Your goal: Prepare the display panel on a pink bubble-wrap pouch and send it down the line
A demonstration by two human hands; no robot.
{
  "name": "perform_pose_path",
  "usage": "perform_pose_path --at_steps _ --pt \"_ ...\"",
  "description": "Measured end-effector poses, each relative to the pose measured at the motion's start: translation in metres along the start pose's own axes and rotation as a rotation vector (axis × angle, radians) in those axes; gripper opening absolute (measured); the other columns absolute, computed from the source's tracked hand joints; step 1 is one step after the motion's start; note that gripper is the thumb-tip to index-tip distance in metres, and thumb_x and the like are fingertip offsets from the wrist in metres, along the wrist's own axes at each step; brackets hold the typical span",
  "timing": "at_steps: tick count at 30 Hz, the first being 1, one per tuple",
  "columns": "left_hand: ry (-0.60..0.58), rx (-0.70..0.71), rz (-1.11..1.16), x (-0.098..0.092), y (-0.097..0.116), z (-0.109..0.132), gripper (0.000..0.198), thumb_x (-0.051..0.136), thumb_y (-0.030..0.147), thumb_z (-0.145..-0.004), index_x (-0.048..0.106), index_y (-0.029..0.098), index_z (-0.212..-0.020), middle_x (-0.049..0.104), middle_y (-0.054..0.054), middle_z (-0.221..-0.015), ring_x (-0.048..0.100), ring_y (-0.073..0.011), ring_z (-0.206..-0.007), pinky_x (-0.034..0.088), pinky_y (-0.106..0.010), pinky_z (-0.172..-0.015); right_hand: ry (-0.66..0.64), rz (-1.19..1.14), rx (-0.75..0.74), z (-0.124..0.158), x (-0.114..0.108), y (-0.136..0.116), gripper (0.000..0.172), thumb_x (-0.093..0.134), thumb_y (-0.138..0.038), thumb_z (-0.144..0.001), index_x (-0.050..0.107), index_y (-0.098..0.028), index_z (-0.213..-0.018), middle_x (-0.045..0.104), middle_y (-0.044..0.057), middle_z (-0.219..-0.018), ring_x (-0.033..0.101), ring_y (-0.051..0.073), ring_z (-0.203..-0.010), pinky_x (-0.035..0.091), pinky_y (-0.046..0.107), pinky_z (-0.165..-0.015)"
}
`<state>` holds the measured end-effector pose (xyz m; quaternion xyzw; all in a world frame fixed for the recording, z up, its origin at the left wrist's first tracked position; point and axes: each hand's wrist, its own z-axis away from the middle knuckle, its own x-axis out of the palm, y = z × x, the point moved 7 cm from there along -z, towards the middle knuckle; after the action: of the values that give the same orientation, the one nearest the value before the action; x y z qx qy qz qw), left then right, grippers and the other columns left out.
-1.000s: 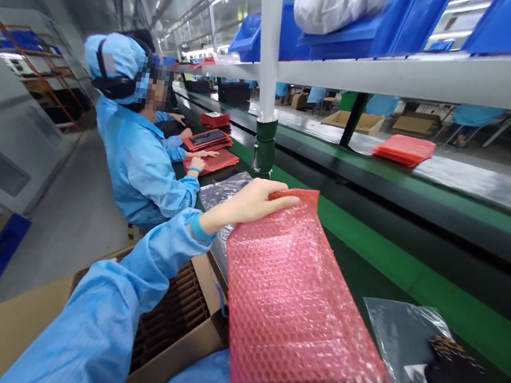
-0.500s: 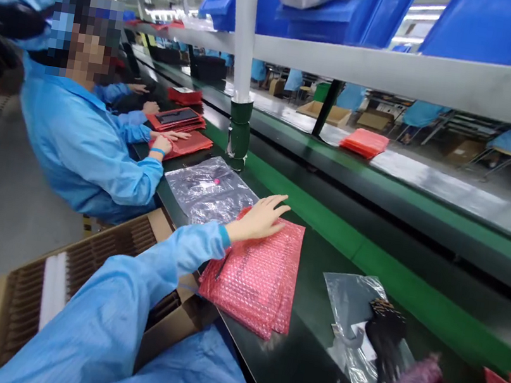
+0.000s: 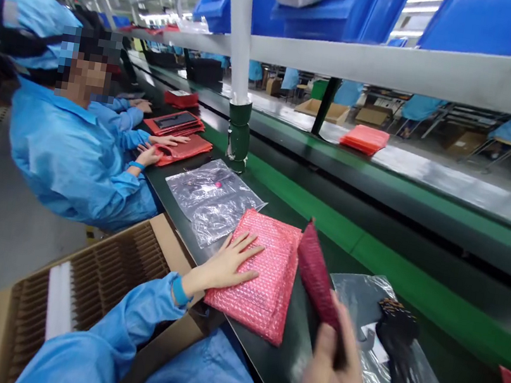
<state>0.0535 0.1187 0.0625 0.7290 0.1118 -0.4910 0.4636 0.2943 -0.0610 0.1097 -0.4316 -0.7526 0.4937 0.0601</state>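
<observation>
Red rectangular bubble-wrap pouches (image 3: 271, 251) lie on the near black desk (image 3: 295, 335), apparently steadied by the spread left hand (image 3: 228, 265); right hand (image 3: 334, 373) pinches an edge-on dark-red bubble-wrap packet (image 3: 317, 271).

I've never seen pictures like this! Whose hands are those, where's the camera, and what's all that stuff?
There's no robot here. A person wears a camera on their head, so you see what's before them. Their left hand lies flat, fingers spread, on pink bubble bags. Their right hand grips a dark red bubble bag; I can't tell what's inside. On the dark table there are also clear plastic bags. Beside it sits an open cardboard box. The person in blue at left is a co-worker.
</observation>
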Motion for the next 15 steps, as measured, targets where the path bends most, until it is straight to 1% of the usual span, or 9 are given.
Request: perform_pose_path --at_steps 1,2,4,6,8,10,12,14,15 --pt "0.042 -0.005 0.078 0.002 -0.002 -0.001 0.072 0.065 0.064 -0.104 0.049 0.035 -0.168 0.031 -0.01 -0.184 0.019 -0.0392 -0.174 0.007 -0.071 -0.14 -0.1 0.007 -0.242 0.0 0.03 -0.028 0.05 0.053 -0.026 -0.115 0.057 -0.027 -0.164 0.07 0.012 -0.146 0.065 0.036 -0.139 0.054 0.061 -0.117" --pt "0.106 -0.021 0.172 0.003 -0.006 -0.002 0.068 0.065 0.061 -0.105 0.053 0.034 -0.165 0.036 -0.01 -0.182 0.023 -0.0375 -0.173 0.008 -0.069 -0.141 -0.189 0.052 -0.42 0.005 0.059 -0.047 0.059 0.044 -0.014 -0.114 0.05 -0.031 -0.17 0.062 0.01 -0.158 0.059 0.034 -0.146 0.046 0.063 -0.125" --pt "0.261 -0.069 0.359 0.003 -0.018 -0.003 0.055 0.059 0.053 -0.109 0.059 0.029 -0.159 0.044 -0.012 -0.178 0.034 -0.0328 -0.17 0.016 -0.063 -0.142 -0.326 0.198 -0.624 0.016 0.104 -0.059 0.073 0.036 -0.002 -0.109 0.038 -0.031 -0.176 0.054 0.008 -0.165 0.055 0.033 -0.15 0.04 0.063 -0.128" --pt "0.376 -0.116 0.473 0.003 -0.031 -0.002 0.048 0.049 0.043 -0.112 0.06 0.024 -0.155 0.048 -0.014 -0.176 0.042 -0.0289 -0.166 0.026 -0.057 -0.141 -0.414 0.328 -0.706 0.027 0.133 -0.054 0.075 0.039 -0.001 -0.108 0.034 -0.028 -0.178 0.055 0.008 -0.165 0.057 0.036 -0.147 0.041 0.063 -0.126" --pt "0.405 -0.131 0.506 0.004 -0.039 -0.002 0.046 0.047 0.039 -0.112 0.061 0.022 -0.153 0.049 -0.014 -0.175 0.045 -0.0278 -0.164 0.031 -0.053 -0.139 -0.468 0.391 -0.738 0.033 0.143 -0.048 0.07 0.044 -0.004 -0.11 0.037 -0.025 -0.176 0.056 0.008 -0.164 0.058 0.038 -0.145 0.039 0.063 -0.126" --pt "0.408 -0.129 0.544 0.003 -0.042 -0.001 0.045 0.05 0.039 -0.11 0.063 0.021 -0.149 0.052 -0.015 -0.173 0.047 -0.0279 -0.163 0.031 -0.051 -0.14 -0.468 0.393 -0.743 0.033 0.138 -0.048 0.067 0.042 -0.003 -0.111 0.039 -0.023 -0.175 0.053 0.006 -0.166 0.055 0.035 -0.148 0.032 0.06 -0.131" --pt "0.407 -0.13 0.588 0.001 -0.042 0.0 0.045 0.052 0.042 -0.11 0.065 0.02 -0.147 0.056 -0.014 -0.17 0.05 -0.0282 -0.161 0.032 -0.05 -0.139 -0.436 0.356 -0.744 0.031 0.129 -0.055 0.069 0.036 0.001 -0.11 0.04 -0.023 -0.174 0.053 0.004 -0.167 0.052 0.03 -0.152 0.026 0.056 -0.135" --pt "0.413 -0.147 0.635 0.0 -0.043 0.001 0.046 0.051 0.046 -0.111 0.066 0.021 -0.147 0.06 -0.013 -0.166 0.054 -0.0281 -0.158 0.035 -0.049 -0.138 -0.418 0.328 -0.754 0.03 0.126 -0.061 0.067 0.036 0.001 -0.11 0.041 -0.023 -0.173 0.054 0.004 -0.166 0.048 0.027 -0.155 0.024 0.053 -0.137" --pt "0.421 -0.161 0.658 -0.001 -0.044 0.002 0.047 0.049 0.049 -0.112 0.065 0.021 -0.147 0.062 -0.013 -0.163 0.056 -0.0277 -0.156 0.036 -0.049 -0.137 -0.432 0.329 -0.764 0.032 0.129 -0.063 0.065 0.039 -0.001 -0.111 0.044 -0.023 -0.171 0.054 0.004 -0.166 0.047 0.027 -0.156 0.024 0.054 -0.137"
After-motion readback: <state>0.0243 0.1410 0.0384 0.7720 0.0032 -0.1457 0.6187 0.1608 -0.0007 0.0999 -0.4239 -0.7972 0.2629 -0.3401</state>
